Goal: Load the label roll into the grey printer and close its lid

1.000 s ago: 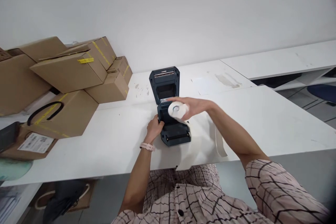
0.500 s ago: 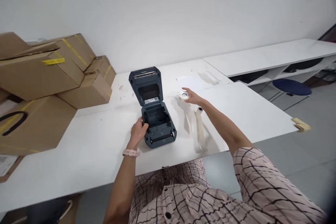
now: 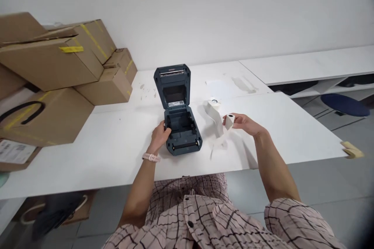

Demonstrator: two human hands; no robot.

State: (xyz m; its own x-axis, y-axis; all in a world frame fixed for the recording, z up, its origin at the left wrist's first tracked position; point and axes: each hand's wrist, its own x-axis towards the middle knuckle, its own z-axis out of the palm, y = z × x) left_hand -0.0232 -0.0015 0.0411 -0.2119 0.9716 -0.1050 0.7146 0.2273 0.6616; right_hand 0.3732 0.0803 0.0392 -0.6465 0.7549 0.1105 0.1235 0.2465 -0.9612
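A dark label printer (image 3: 183,134) stands on the white table with its lid (image 3: 173,83) raised. My left hand (image 3: 160,136) grips the printer's left edge, thumb over the rim and fingers outside. To the right of the printer, my right hand (image 3: 244,123) is closed on a small white paper roll (image 3: 230,121) with a dark core. Just behind it on the table sits a white label roll (image 3: 214,103). A loose pale strip (image 3: 216,120) curls down from that roll toward my right hand; where it ends I cannot make out.
Cardboard boxes (image 3: 52,62) with yellow tape are piled at the left. A white sheet of paper (image 3: 217,87) lies near the wall. At the right are a white shelf unit (image 3: 315,66), a blue stool (image 3: 344,105) and a yellowish piece (image 3: 352,149) on the table's corner.
My right hand has let go of the label roll, moved nearer and right, and taken the small paper roll, lifting it. My left hand stays on the printer. The view has shifted slightly.
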